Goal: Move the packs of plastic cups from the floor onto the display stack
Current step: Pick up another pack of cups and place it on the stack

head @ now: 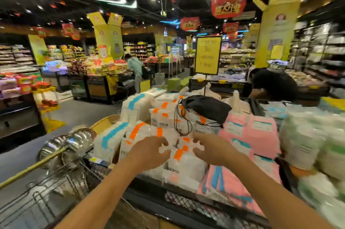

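Clear packs of plastic cups with orange labels [183,161] lie heaped on the display stack [168,115] in front of me. My left hand [149,151] and my right hand [212,151] hover over the nearest packs, a gap between them. Both hands have loosely curled, spread fingers and hold nothing. Packs with blue labels [110,139] stand at the stack's left side. The floor at my feet is hidden from view.
A black drawstring bag [207,107] lies on top of the packs. Pink packs [250,135] and green-white packs [313,143] fill the right. Steel bowls [74,143] sit in a wire rack at left. A yellow price sign [207,55] stands behind; two people work farther back.
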A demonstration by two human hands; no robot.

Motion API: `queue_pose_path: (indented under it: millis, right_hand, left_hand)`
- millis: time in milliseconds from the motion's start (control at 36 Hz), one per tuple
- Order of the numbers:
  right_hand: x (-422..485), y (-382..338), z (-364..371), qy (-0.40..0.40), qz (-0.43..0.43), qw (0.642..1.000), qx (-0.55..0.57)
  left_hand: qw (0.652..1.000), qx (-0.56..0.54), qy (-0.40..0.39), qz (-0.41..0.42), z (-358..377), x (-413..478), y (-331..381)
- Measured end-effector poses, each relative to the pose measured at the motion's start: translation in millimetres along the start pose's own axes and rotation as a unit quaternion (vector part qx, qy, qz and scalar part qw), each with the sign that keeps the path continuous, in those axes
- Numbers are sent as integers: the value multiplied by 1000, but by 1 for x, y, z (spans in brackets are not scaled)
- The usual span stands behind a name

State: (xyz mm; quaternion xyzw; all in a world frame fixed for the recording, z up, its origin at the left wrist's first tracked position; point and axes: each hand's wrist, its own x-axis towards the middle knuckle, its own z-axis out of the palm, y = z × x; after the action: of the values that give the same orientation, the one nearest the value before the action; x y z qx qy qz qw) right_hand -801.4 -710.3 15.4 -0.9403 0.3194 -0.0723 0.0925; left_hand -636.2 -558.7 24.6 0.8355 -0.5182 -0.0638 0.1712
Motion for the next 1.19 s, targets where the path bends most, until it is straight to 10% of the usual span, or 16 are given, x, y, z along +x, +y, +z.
queue_pose_path:
  millis: [361,833,1194]
  right_hand:
    - [-196,119,-17,50,271,961,-10]
    - [-522,20,15,150,670,726,29]
    - [-666,-42,32,181,749,637,9]
  left_hand:
    - [956,25,-103,274,98,15,184]
    - [712,-31,-285,641,192,-185,351]
    - [639,-23,-294,711,210,-329,393]
